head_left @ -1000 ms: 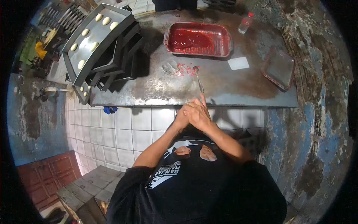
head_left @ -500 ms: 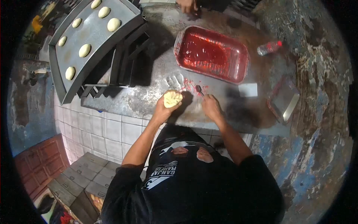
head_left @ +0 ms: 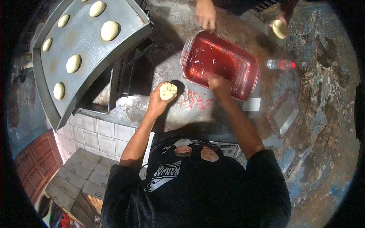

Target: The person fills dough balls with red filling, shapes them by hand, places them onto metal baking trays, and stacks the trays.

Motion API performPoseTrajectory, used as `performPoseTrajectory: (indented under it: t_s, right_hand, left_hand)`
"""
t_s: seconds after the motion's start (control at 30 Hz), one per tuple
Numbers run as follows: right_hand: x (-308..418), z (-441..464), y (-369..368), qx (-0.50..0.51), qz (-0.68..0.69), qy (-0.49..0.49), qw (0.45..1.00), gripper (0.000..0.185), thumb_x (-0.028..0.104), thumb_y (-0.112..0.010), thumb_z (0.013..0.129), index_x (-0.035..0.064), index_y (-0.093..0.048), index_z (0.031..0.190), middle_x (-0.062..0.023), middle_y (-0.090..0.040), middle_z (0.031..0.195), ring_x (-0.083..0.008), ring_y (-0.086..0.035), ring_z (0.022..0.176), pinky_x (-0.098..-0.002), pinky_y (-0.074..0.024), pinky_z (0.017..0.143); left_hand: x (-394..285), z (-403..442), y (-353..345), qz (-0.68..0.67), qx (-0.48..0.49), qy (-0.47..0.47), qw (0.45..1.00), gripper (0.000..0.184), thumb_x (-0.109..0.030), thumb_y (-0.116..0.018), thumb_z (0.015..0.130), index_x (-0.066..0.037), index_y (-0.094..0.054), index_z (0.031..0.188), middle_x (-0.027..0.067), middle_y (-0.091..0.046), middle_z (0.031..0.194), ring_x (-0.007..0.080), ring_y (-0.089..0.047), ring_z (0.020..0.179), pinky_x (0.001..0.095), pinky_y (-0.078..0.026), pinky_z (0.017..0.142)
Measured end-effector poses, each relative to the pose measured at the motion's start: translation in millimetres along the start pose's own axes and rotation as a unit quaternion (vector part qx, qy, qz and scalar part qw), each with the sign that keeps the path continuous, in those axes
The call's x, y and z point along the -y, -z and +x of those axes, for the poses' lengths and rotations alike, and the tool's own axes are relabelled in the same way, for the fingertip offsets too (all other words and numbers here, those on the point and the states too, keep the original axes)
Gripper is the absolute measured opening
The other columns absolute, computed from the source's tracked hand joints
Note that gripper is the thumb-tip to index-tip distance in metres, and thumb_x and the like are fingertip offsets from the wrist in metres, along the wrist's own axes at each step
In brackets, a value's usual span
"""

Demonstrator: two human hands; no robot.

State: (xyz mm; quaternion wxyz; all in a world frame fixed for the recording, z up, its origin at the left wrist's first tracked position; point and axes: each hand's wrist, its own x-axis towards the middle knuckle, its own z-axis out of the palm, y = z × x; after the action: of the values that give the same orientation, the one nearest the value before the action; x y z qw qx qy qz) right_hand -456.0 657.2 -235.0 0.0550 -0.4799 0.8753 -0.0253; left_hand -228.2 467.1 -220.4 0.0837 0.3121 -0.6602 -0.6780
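My left hand (head_left: 157,102) is wrapped round a pale piece of dough (head_left: 168,91), whose creased top faces up. Over the near edge of the glass dish (head_left: 251,78) of red filling (head_left: 211,57) is my right hand (head_left: 220,86), its fingers closed and pointing into the dish. What it grips is hidden; the spoon cannot be seen. Red smears (head_left: 197,100) mark the metal table between my two hands.
A co-worker's hand (head_left: 205,17) touches the dish's far rim; their other hand holds dough (head_left: 280,29). A tray (head_left: 85,41) with several dough balls stands left on a rack. At right are a bottle (head_left: 279,64), a white card (head_left: 251,104) and a second dish (head_left: 283,114).
My right hand has moved from the smears up to the dish. My left hand has shifted slightly left with the dough. The co-worker's hands have come in closer, one with dough.
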Motion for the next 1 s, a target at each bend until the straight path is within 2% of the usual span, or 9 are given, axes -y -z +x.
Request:
performPoseTrajectory:
  t_s: [0.23,0.3,0.4,0.53,0.57,0.63,0.73,0.87,1.0]
  right_hand:
    - [-7,23,-22,0.026,0.124,0.020,0.992,0.023,0.020,-0.056,0.094,0.0036,-0.071,0.092,-0.0156,-0.070,0.077,-0.0289,-0.070,0.068,-0.0434,-0.0555,0.065]
    - [-20,29,-2,0.239,0.480,-0.176,0.825,0.024,0.022,-0.060,0.093,0.0038,-0.074,0.092,-0.0087,-0.069,0.074,-0.0183,-0.063,0.061,-0.0357,-0.0501,0.059]
    - [-23,23,36,0.275,0.627,-0.224,0.693,0.025,0.026,-0.063,0.091,0.0047,-0.075,0.096,-0.0024,-0.067,0.072,-0.0109,-0.055,0.058,-0.0298,-0.0437,0.056]
    - [6,-15,63,0.230,0.564,-0.179,0.772,0.025,0.023,-0.064,0.095,0.0011,-0.073,0.104,-0.0038,-0.062,0.069,-0.0143,-0.057,0.062,-0.0305,-0.0428,0.056]
    - [17,-28,49,0.065,0.483,-0.070,0.871,0.025,0.021,-0.064,0.095,0.0009,-0.072,0.108,-0.0079,-0.063,0.071,-0.0200,-0.060,0.064,-0.0342,-0.0451,0.057]
    - [46,-51,43,-0.109,0.372,0.047,0.921,0.026,0.020,-0.064,0.095,0.0007,-0.071,0.112,-0.0119,-0.064,0.073,-0.0257,-0.063,0.066,-0.0379,-0.0474,0.057]
    - [79,-96,46,-0.135,0.163,0.000,0.977,0.026,0.012,-0.064,0.094,0.0040,-0.067,0.118,-0.0187,-0.069,0.094,-0.0363,-0.070,0.076,-0.0411,-0.0578,0.063]
    - [66,-150,53,-0.080,0.163,0.015,0.983,0.024,0.013,-0.061,0.094,0.0033,-0.067,0.116,-0.0168,-0.065,0.087,-0.0375,-0.068,0.073,-0.0463,-0.0563,0.063]
    - [47,-187,25,-0.033,0.190,-0.056,0.980,0.030,0.016,-0.063,0.093,0.0059,-0.067,0.121,-0.0144,-0.068,0.091,-0.0390,-0.069,0.082,-0.0476,-0.0562,0.071]
  left_hand:
    - [3,16,2,0.042,-0.045,0.002,0.998,0.043,-0.004,-0.081,0.083,-0.003,-0.063,0.121,0.0060,-0.072,0.111,0.0125,-0.068,0.102,0.0282,-0.054,0.092]
    - [2,20,-2,0.031,-0.051,-0.008,0.998,0.042,-0.005,-0.081,0.083,-0.004,-0.063,0.120,0.0058,-0.073,0.109,0.0120,-0.067,0.101,0.0285,-0.053,0.091]
    - [3,27,-11,0.028,-0.065,-0.037,0.997,0.041,-0.005,-0.081,0.084,-0.005,-0.062,0.120,0.0057,-0.073,0.108,0.0119,-0.067,0.100,0.0290,-0.053,0.090]
    - [-1,37,-42,0.049,-0.085,-0.072,0.993,0.043,-0.007,-0.080,0.086,-0.005,-0.056,0.122,0.0097,-0.072,0.107,0.0179,-0.069,0.100,0.0335,-0.055,0.088]
    - [0,41,-54,0.053,-0.092,-0.088,0.990,0.045,-0.008,-0.080,0.086,-0.005,-0.054,0.123,0.0114,-0.072,0.107,0.0200,-0.070,0.100,0.0352,-0.055,0.088]
    - [-7,42,-79,0.040,-0.091,-0.108,0.989,0.047,-0.010,-0.077,0.088,-0.005,-0.049,0.124,0.0168,-0.071,0.103,0.0281,-0.071,0.099,0.0384,-0.056,0.085]
    - [-29,25,-96,0.162,-0.048,-0.091,0.981,0.043,-0.015,-0.076,0.086,-0.006,-0.050,0.120,0.0245,-0.068,0.105,0.0452,-0.068,0.095,0.0499,-0.054,0.078]
    - [8,-4,-91,0.308,-0.013,-0.078,0.948,0.029,-0.021,-0.071,0.089,-0.009,-0.056,0.110,0.0205,-0.069,0.108,0.0451,-0.067,0.096,0.0532,-0.053,0.076]
    - [27,-34,-91,-0.076,-0.031,0.064,0.995,0.054,0.011,-0.067,0.078,-0.010,-0.054,0.127,0.0037,-0.067,0.106,0.0172,-0.065,0.097,0.0311,-0.053,0.085]
